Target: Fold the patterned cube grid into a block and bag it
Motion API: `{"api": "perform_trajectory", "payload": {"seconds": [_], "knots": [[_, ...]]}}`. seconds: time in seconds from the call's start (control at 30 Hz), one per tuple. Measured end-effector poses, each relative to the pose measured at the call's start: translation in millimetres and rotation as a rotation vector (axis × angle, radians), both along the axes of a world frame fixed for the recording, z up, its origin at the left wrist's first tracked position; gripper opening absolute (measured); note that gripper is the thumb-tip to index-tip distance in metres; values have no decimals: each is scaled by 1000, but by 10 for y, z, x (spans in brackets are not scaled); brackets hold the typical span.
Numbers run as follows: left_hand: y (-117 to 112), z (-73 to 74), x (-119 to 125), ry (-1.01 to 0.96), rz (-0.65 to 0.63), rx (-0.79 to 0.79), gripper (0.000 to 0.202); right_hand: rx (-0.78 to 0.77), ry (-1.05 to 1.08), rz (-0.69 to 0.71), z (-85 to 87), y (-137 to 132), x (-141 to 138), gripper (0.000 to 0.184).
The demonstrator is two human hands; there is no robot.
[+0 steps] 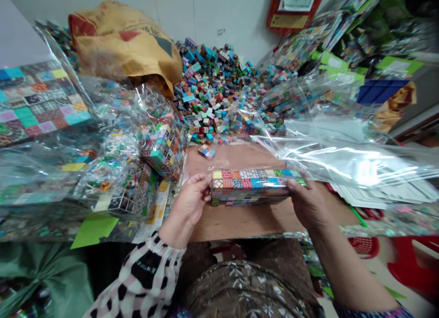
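A long block of patterned coloured cubes (252, 185) lies across the middle of a brown board (236, 222), held from both ends. My left hand (190, 203) curls round its left end with thumb and fingers closed. My right hand (307, 201) grips its right end, where a clear plastic bag (343, 153) opens around the cubes. The bag stretches away to the right, shiny and crumpled.
A large heap of loose coloured cubes (212, 84) fills the back. A brown paper sack (126, 43) lies at the back left. Bagged cube packs (164, 144) and flat cube sheets (37, 98) pile up on the left. Red plastic stools (411, 263) stand at the lower right.
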State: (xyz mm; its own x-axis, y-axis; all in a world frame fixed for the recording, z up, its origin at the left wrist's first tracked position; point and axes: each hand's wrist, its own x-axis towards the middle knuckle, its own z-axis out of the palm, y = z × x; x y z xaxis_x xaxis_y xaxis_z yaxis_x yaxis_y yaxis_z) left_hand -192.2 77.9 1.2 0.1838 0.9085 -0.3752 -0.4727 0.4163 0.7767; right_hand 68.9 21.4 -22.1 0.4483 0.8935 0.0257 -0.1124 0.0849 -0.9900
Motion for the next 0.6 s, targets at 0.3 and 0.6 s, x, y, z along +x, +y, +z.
{"api": "perform_trajectory", "payload": {"seconds": [0.3,0.6], "knots": [[9,12,42,13,47,-61,17,-31,26,0,19,0,-17,44],[-37,-18,49,52,94,-82,14,-10,42,32,-2,2,0,44]]}}
